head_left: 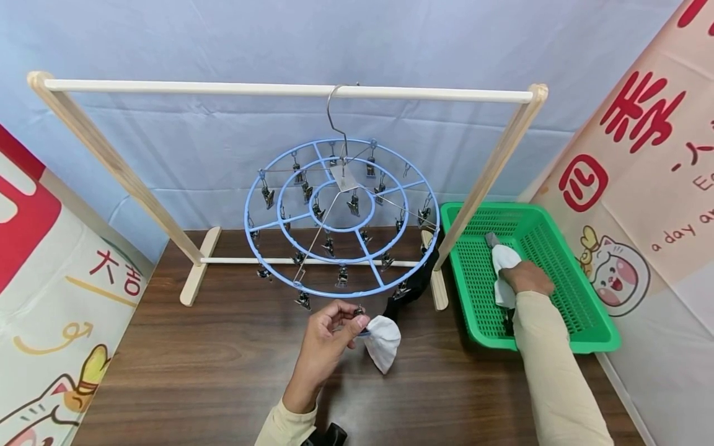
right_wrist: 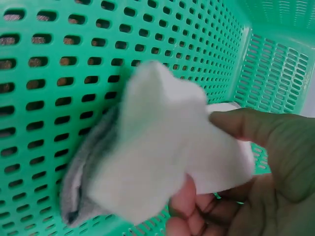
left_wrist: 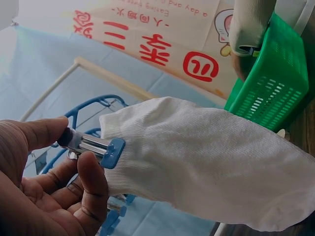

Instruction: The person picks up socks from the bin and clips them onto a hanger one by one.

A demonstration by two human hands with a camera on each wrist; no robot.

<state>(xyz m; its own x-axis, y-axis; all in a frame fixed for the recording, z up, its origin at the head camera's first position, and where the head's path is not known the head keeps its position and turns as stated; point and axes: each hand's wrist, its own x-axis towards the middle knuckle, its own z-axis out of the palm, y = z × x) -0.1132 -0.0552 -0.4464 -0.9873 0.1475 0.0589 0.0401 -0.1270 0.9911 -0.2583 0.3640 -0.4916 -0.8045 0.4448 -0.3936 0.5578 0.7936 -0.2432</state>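
Observation:
My left hand (head_left: 329, 337) pinches a metal clip with blue tips (left_wrist: 93, 146) between thumb and fingers, just below the front rim of the round blue drying hanger (head_left: 312, 289). From that clip hangs a white sock (left_wrist: 206, 157), caught at its ribbed cuff. Over at the right, my right hand (head_left: 527, 277) reaches down into the green basket (head_left: 592, 337) and pinches another white sock (right_wrist: 152, 142) between thumb and fingers. A grey sock (right_wrist: 83, 182) lies beside that one, against the basket wall.
A wooden rack (head_left: 279, 88) carries the hanger by its metal hook (head_left: 336, 118). Several clips dangle around the hanger's rings. A black sock (head_left: 418, 279) hangs at its right side, near the rack's right foot (head_left: 439, 291). Printed cloths stand at both sides.

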